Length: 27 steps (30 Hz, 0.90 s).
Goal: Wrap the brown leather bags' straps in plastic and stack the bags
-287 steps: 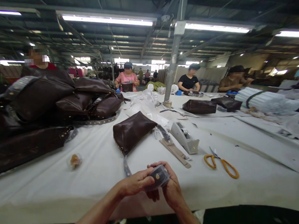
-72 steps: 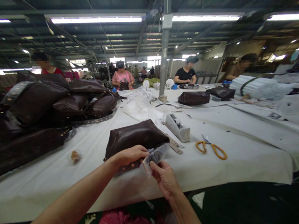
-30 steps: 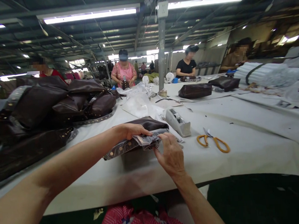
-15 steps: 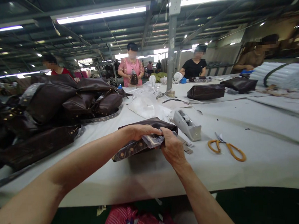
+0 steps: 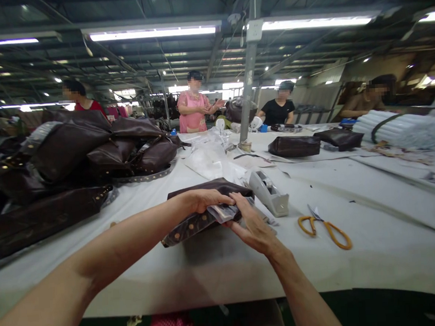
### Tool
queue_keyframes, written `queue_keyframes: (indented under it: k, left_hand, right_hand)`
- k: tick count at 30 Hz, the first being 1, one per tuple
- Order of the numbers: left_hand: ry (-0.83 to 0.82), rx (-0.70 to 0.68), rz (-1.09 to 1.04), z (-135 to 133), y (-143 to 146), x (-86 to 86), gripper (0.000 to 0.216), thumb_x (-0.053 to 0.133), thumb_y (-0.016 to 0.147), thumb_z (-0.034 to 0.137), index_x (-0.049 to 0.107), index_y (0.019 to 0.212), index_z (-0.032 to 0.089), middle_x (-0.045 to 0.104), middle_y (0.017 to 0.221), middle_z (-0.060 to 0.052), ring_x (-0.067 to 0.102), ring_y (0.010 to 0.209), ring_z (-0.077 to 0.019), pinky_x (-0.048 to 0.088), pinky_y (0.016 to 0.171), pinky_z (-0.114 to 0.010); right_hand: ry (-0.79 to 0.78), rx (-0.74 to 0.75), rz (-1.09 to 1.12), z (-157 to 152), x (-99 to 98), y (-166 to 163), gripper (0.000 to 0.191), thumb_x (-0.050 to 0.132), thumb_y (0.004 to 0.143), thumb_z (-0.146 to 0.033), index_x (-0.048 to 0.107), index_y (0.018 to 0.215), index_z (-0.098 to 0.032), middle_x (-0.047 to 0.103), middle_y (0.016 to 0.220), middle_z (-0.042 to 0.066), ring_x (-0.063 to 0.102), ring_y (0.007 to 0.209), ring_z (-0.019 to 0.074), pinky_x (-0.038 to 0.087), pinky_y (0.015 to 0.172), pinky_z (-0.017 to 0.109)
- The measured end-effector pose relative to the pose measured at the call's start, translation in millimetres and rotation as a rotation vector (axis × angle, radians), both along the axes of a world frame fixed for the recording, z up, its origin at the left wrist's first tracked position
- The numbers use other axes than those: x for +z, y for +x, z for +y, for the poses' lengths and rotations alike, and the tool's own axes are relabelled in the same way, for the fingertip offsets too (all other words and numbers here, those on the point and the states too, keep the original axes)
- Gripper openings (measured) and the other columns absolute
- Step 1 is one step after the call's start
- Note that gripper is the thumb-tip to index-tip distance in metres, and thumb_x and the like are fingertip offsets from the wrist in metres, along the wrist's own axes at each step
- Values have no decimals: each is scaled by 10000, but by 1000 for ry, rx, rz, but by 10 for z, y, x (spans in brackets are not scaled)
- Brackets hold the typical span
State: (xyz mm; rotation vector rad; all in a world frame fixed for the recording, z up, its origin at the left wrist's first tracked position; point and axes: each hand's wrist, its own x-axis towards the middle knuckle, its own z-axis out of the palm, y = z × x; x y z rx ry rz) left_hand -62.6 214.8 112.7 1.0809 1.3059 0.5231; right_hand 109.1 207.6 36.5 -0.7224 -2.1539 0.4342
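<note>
A dark brown leather bag (image 5: 218, 184) lies on the table in front of me. Along its near side runs a studded strap (image 5: 184, 231) wrapped in clear plastic. My left hand (image 5: 208, 198) reaches across the bag, closed on its upper edge. My right hand (image 5: 252, 224) grips the bag's right end, fingers above and thumb below. Between my hands a loose fold of clear plastic wrap (image 5: 222, 214) sticks out. The undersides of my left fingers are hidden. A grey tape dispenser (image 5: 272, 194) stands just beyond my right hand. Scissors with orange handles (image 5: 325, 225) lie to the right.
Many brown bags (image 5: 74, 146) are heaped at the left. Crumpled white wrapping (image 5: 212, 156) lies behind my bag. A metal post (image 5: 250, 78) rises from the table (image 5: 350, 190). Two bags (image 5: 293, 146) lie farther right, near a bundle of white rolls (image 5: 401, 126). Several co-workers stand around.
My right hand has loosened, its fingers straighter and its thumb lower under the bag's end. The co-worker in pink has let go of a small studded thing. My view has shifted slightly.
</note>
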Motion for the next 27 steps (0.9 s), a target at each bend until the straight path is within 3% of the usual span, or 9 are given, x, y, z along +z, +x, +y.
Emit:
queue_keyframes:
  k: [3, 6, 9, 13, 15, 18, 21, 27]
  left_hand:
    - [9, 12, -13, -10, 19, 5, 193, 704, 742, 312, 642, 680, 140, 665, 597, -12, 579, 471, -112, 468, 488, -203]
    - [-22, -29, -215, -11, -11, -6, 293, 666, 743, 429, 660, 743, 136, 685, 656, -48, 625, 553, -161, 511, 538, -254]
    - [-41, 16, -330, -24, -78, -36, 246, 601, 723, 372, 667, 729, 135, 695, 686, -70, 657, 625, -194, 546, 608, -293]
    - [27, -50, -294, -92, -130, -99, 223, 652, 555, 156, 693, 768, 106, 716, 729, -88, 688, 682, -210, 546, 662, -281]
    - [54, -54, -266, -126, -116, -130, 250, 686, 510, 118, 691, 760, 104, 709, 694, -77, 686, 652, -207, 536, 628, -276]
    - [51, -3, -229, -149, -66, -151, 221, 706, 478, 111, 675, 697, 110, 689, 621, -54, 661, 579, -189, 520, 578, -272]
    - [51, 29, -174, -152, -22, -130, 198, 705, 459, 107, 661, 651, 124, 672, 577, -36, 633, 528, -176, 520, 569, -286]
    - [76, -41, -35, -209, 53, -41, 88, 684, 551, 183, 638, 620, 152, 642, 544, -24, 592, 486, -170, 508, 559, -308]
  right_hand:
    - [-44, -9, 63, -8, -56, -7, 614, 531, 865, -359, 350, 1412, -149, 399, 1473, 179, 309, 1402, 300, 296, 1134, 528]
    - [-62, -68, 172, 34, -99, -52, 517, 457, 907, -403, 435, 1348, -135, 483, 1407, 181, 388, 1358, 301, 321, 1116, 529]
    - [-91, -76, 257, 77, -95, -74, 469, 436, 922, -434, 506, 1297, -162, 543, 1362, 143, 446, 1316, 285, 365, 1094, 487]
    - [-163, -130, 325, 65, -68, -91, 448, 401, 928, -474, 602, 1202, -181, 666, 1181, 115, 555, 1192, 288, 455, 1002, 447]
    - [-208, -161, 354, 40, -70, -106, 468, 393, 924, -504, 637, 1139, -168, 704, 1052, 112, 618, 1065, 287, 504, 912, 423]
    - [-283, -140, 407, 17, -93, -115, 517, 402, 910, -555, 640, 1146, -161, 712, 1014, 105, 645, 956, 271, 524, 846, 401]
    - [-344, -118, 474, 31, -115, -90, 556, 426, 887, -596, 642, 1174, -172, 718, 1041, 107, 641, 997, 279, 511, 896, 428]
    - [-409, -62, 464, 109, -48, -13, 526, 440, 893, -575, 625, 1225, -212, 673, 1200, 102, 573, 1173, 288, 441, 1021, 488]
